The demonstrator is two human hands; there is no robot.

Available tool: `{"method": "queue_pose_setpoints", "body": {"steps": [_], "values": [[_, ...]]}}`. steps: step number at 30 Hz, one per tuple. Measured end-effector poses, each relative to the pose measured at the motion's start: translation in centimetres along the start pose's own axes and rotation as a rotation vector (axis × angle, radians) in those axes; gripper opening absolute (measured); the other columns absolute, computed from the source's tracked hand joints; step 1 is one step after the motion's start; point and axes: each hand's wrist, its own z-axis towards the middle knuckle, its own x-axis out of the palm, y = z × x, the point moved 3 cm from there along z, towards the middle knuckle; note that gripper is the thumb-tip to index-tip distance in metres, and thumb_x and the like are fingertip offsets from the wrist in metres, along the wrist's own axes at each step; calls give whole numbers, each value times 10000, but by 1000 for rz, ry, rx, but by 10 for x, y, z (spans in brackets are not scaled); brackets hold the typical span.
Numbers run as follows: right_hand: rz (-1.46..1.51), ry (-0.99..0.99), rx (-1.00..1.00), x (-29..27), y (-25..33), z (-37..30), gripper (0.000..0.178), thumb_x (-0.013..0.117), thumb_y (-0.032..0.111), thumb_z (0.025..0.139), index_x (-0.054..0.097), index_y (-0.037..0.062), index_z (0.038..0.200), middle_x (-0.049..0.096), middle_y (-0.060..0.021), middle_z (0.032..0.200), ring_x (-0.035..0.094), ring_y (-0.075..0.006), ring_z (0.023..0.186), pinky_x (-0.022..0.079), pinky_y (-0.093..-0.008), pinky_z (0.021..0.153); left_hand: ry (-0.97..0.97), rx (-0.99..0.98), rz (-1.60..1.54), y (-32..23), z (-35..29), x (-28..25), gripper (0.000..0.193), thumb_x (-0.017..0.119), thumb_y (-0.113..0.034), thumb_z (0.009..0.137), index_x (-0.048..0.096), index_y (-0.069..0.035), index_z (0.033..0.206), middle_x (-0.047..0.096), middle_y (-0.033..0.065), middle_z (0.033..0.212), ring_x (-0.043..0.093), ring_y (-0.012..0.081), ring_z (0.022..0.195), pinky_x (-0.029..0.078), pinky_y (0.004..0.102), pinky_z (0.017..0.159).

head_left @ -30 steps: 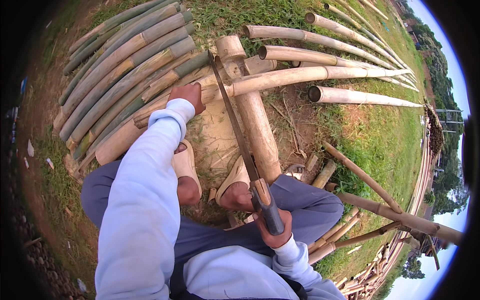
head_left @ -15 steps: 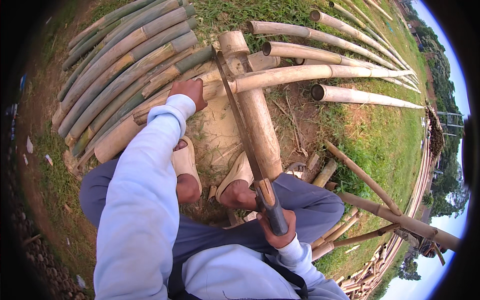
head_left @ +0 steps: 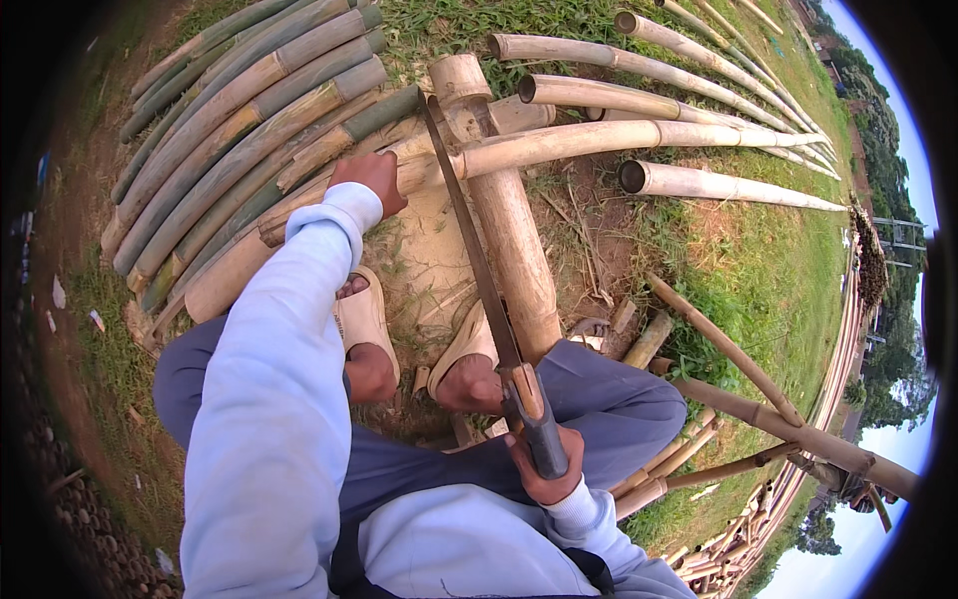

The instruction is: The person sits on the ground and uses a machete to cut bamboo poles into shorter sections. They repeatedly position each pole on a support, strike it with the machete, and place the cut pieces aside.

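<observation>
A handsaw [head_left: 473, 238] with a long, narrow blade lies across a pale bamboo pole [head_left: 574, 147]. The blade meets the pole just left of a thick bamboo post [head_left: 519, 260] that passes under it. My right hand [head_left: 552, 469] is wrapped round the saw's dark handle, close above my lap. Farther off to the left, my left hand [head_left: 371, 183] is closed on the same pole, to the left of the blade. Its fingertips are partly hidden, and my sleeve covers some of the pole behind it.
Cut bamboo lengths [head_left: 249, 120] lie side by side at left. Long bamboo poles [head_left: 679, 100] stretch away at right, above a frame of crossed bamboo [head_left: 778, 424]. My sandalled feet [head_left: 369, 324] rest near pale sawdust [head_left: 429, 240].
The saw has come back slightly toward me along its blade line, with my right hand on it. My left hand keeps its grip on the pole. The whole view has shifted a little.
</observation>
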Motion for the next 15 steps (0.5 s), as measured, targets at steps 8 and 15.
{"method": "queue_pose_setpoints", "body": {"steps": [8, 15], "values": [[113, -107, -118, 30, -1, 173, 219, 773, 147, 904, 655, -27, 843, 594, -48, 655, 528, -108, 632, 449, -317, 587, -15, 12, -11, -10, 0, -7, 466, 777, -363, 800, 708, -37, 1125, 756, 183, 1080, 735, 351, 1007, 576, 454, 919], [133, -141, -176, 31, 23, 188, 293, 820, 161, 888, 658, -16, 1057, 668, -93, 826, 617, -146, 726, 523, -325, 693, -8, 15, 17, -5, 5, -1, 464, 773, -377, 794, 717, -43, 1111, 758, 189, 1064, 737, 352, 997, 585, 447, 909]]}}
